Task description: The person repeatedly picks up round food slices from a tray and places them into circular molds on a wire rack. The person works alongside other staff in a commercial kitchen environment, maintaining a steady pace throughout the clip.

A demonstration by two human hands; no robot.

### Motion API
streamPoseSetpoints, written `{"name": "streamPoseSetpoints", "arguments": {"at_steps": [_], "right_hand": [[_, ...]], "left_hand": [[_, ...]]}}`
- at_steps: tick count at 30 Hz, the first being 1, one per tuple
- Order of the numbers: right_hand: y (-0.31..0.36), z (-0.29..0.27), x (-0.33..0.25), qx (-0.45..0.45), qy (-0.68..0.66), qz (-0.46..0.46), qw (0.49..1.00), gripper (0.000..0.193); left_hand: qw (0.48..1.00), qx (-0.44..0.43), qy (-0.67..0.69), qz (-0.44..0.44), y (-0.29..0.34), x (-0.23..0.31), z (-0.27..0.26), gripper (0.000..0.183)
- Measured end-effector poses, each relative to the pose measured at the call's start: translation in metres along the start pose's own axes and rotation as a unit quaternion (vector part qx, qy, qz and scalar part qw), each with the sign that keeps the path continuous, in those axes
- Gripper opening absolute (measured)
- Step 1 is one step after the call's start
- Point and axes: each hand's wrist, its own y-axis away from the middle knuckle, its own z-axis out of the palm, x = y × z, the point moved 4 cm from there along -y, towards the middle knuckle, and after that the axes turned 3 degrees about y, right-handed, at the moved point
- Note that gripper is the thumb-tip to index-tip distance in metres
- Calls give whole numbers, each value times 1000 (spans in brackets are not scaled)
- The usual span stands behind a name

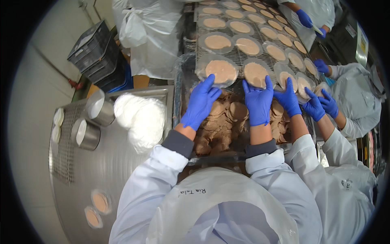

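Observation:
My left hand (200, 102), in a blue glove, holds the near edge of a round pale-pink patty (221, 71) on a clear film disc, one finger lying over its rim. Beside it, my right hand (258, 101), also gloved, grips the near edge of another patty (255, 75), fingers partly hidden underneath. Both patties lie at the near end of a wire mesh conveyor belt (262, 48). Below my hands, a lined bin (178, 116) holds brownish ground meat and several loose patties.
Co-workers' gloved hands (287, 101) handle patties close to my right. On the left, a steel table (109, 171) bears metal cups (87, 135), a white plastic bundle (140, 120), a wire rack (65, 142) and two patties (99, 201). Black crates (95, 55) stand stacked beyond.

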Motion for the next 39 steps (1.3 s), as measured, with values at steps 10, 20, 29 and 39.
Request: {"name": "streamPoseSetpoints", "arguments": {"at_steps": [10,20,29,39], "right_hand": [[31,-55,24,-98,-58,148,982,41],[88,-26,82,-194,-25,339,920,67],[57,-44,43,-147,-116,211,959,59],[-9,-31,-7,-46,-18,11,999,43]], "left_hand": [[953,-16,-269,137,29,19,10,36],[546,186,-778,250,173,96,-174,22],[830,273,-431,226,167,97,-199,20],[687,-53,-643,334,-9,-8,24,48]]}}
